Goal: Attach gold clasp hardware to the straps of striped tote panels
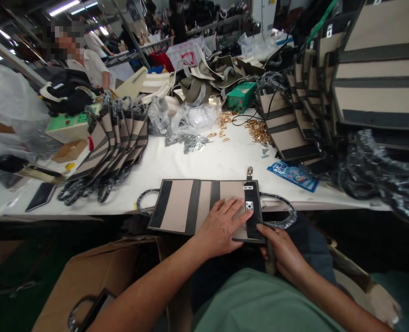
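Beige stacked panels (116, 143) lean together well left of the left hand, perhaps parked there for easy reach; plastic film glistens round their cords. Closer in, a wrapped left loop (148, 191) curls off the panel (176, 205), which lies unfolded under both hands at the table's (177, 159) edge, smooth beige between dark bands. Beyond the left hand (220, 228), grey bits (194, 145) glint in a loose heap. That hand presses flat, fingers slightly spread, seemingly to steady the panel beside a square silver plate (249, 206); a metal clasp (249, 173) juts past the far edge. Gold bits (259, 131) sparkle farther out. And the right hand (283, 249) seems to pinch the near right corner, a dull strip (270, 259) below its fingers too hidden to name. Outside it, the right loop (293, 211) arcs round, a crinkled blue packet (292, 175) beyond.
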Demonstrator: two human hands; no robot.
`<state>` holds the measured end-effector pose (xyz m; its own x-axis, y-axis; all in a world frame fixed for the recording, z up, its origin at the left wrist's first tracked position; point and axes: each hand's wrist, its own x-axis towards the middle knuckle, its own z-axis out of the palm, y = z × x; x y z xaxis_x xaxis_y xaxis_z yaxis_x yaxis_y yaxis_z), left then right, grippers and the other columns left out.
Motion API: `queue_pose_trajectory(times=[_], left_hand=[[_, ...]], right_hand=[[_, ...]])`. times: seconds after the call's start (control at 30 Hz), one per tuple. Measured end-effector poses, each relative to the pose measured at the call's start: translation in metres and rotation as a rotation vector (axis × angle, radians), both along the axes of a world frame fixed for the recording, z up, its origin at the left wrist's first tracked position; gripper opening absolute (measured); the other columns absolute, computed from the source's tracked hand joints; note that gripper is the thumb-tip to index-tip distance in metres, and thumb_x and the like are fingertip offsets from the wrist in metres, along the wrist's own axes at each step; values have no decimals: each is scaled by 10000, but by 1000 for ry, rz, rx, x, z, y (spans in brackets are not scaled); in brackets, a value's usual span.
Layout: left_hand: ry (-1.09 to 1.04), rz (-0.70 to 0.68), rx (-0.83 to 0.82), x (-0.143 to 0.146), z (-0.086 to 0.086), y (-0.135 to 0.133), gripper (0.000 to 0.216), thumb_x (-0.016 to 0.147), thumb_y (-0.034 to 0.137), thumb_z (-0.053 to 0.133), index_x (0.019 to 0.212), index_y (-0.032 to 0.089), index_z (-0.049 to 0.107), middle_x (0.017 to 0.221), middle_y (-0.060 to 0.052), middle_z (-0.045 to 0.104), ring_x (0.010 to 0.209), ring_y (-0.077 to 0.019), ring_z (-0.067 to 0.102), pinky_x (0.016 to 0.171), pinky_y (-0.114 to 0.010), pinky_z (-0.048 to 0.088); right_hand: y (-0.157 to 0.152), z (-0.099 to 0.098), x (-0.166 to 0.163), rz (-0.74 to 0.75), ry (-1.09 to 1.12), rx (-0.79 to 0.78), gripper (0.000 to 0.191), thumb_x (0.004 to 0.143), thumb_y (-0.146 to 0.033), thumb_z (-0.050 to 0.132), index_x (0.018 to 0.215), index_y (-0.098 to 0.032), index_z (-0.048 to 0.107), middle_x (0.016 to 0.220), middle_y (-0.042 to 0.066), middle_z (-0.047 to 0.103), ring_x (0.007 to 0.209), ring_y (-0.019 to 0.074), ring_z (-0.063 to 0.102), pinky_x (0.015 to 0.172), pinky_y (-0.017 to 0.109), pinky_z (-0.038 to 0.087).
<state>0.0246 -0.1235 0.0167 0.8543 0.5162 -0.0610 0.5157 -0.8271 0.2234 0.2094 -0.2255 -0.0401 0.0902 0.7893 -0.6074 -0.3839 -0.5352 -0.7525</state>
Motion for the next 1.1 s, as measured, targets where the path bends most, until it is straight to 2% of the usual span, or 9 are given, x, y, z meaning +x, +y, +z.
queue_pose_trajectory(times=[0.2,0.5,0.83,0.97,1.1], left_hand=[[40,-10,10,3,1,2,817,842,478,726,1557,259,396,1712,-73,255,1539,-340,274,1229,-541,270],[53,-18,-17,4,-2,4,808,863,489,688,1563,225,382,1697,-75,297,1549,-341,243,1226,-569,257],[35,-16,31,8,-13,-3,782,883,444,670,1567,198,381,1691,-114,299,1575,-330,201,1288,-546,156],[40,-9,55,9,-11,-6,767,881,413,667,1560,193,385,1686,-125,306,1571,-337,213,1284,-550,158],[43,-7,77,11,-8,-8,738,893,381,641,1555,180,386,1673,-145,325,1562,-348,234,1273,-560,169]], right_hand=[[4,0,2,0,-7,-16,482,829,-597,721,645,-169,597,466,-8,533,410,98,447,402,213,367],[8,8,5,27,-47,-48,477,818,-598,728,650,-168,611,476,-6,540,419,107,459,415,223,385],[8,-11,2,-6,-12,-24,439,832,-572,733,705,-169,612,489,-18,551,417,107,459,408,220,375],[-4,-2,8,-56,-114,-10,480,845,-632,713,734,-175,618,495,-21,539,439,111,456,422,226,381],[-17,28,29,-112,-240,60,470,859,-592,726,660,-188,589,509,-15,514,442,109,448,405,234,347]])
